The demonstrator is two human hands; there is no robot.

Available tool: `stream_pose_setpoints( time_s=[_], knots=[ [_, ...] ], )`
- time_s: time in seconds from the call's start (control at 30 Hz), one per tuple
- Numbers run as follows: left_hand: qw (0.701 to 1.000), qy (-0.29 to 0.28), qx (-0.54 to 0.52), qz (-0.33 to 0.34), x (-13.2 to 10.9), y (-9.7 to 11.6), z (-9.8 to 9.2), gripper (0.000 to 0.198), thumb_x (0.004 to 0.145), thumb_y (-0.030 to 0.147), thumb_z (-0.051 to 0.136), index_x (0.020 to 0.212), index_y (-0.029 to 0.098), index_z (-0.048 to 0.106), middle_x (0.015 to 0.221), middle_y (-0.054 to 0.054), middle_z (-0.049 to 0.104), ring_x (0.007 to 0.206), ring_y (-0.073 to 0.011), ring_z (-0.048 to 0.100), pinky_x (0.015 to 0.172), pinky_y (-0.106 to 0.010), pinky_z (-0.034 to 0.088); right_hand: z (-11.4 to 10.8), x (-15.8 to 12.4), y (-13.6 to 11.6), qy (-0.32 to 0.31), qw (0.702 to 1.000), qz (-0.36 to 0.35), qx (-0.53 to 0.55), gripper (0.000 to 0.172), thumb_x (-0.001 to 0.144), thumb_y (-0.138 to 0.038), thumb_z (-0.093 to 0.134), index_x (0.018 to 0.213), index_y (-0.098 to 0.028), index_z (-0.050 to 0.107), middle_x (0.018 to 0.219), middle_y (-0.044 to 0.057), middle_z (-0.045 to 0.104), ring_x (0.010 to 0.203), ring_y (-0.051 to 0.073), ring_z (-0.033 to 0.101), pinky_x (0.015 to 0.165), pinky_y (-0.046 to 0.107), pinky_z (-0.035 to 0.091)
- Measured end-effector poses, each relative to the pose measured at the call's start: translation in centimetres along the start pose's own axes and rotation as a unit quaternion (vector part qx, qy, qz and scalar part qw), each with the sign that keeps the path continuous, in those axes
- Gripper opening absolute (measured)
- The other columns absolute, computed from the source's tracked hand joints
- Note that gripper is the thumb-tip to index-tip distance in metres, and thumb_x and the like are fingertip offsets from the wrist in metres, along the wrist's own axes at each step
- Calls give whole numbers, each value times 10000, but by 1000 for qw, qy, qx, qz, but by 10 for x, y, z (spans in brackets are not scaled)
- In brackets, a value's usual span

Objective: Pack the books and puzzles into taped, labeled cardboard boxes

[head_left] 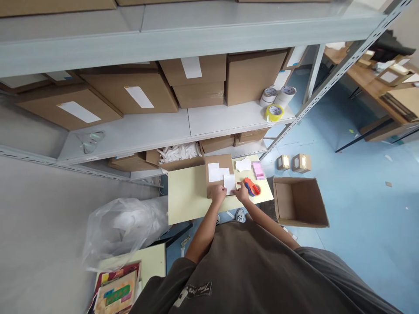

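Note:
A cardboard box (211, 189) lies on the pale yellow table, with several white labels (214, 172) on its top. Over its near right part is a square white label (229, 182). My left hand (218, 193) is closed on the label's lower left corner, fingers curled. My right hand (242, 192) is at the lower right corner, its thumb against the label and its index finger bent close by. Just right of that hand sits an orange and blue tape dispenser (251, 186). Farther back are white paper slips (243, 165) and a pink pack (258, 170).
Metal shelving (147, 126) with cardboard boxes rises in front. Tape rolls (274, 112) and safety glasses (90, 141) rest on a shelf. An open carton (301, 202) and two small boxes (301, 163) are at the right. A plastic bag (127, 226) bulges at the left.

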State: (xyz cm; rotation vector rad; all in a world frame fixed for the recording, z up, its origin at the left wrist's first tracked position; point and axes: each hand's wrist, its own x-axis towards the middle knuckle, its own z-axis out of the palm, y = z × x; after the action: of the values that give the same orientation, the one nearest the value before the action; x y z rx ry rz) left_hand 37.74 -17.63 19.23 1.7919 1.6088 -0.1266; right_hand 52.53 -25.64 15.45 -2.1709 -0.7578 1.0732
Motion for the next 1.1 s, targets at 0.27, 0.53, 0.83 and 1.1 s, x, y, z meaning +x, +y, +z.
stream_pose_setpoints(
  time_s=[0.27, 0.53, 0.83, 1.1],
  knots=[
    [999, -25, 48, -2, 5, 0, -1, 339, 985, 422, 647, 1071, 161, 846, 1156, -227, 803, 1147, -376, 745, 909, -416, 545, 0, 2, -3, 27, 993, -14, -117, 584, 814, -280, 844, 1350, -184, 633, 948, 100, 763, 948, 316, 748, 845, 369, 532],
    [951, 53, 106, 285, 5, -12, 2, 453, 1022, 260, 567, 1455, 223, 696, 1603, -154, 592, 1534, -337, 467, 1251, -495, 371, -1, -10, 9, 49, 959, -158, -230, 619, 986, -406, 712, 1565, -243, 565, 1524, 194, 617, 1397, 374, 572, 1136, 462, 445],
    [944, 61, 106, 307, 15, -30, 12, 702, 1079, 479, 465, 1727, 224, 375, 1808, -106, 273, 1696, -313, 158, 1355, -516, 146, 8, -17, 23, 42, 946, -184, -263, 530, 1051, -336, 571, 1570, -231, 581, 1746, 170, 398, 1592, 372, 377, 1253, 536, 350],
    [938, 78, 97, 323, 21, -41, 18, 690, 1075, 450, 474, 1715, 207, 399, 1794, -118, 310, 1688, -321, 200, 1354, -509, 176, 16, 28, -19, 15, 966, -176, -189, 607, 977, -263, 616, 1572, -153, 561, 1664, 197, 521, 1562, 375, 448, 1278, 491, 346]
  ],
)
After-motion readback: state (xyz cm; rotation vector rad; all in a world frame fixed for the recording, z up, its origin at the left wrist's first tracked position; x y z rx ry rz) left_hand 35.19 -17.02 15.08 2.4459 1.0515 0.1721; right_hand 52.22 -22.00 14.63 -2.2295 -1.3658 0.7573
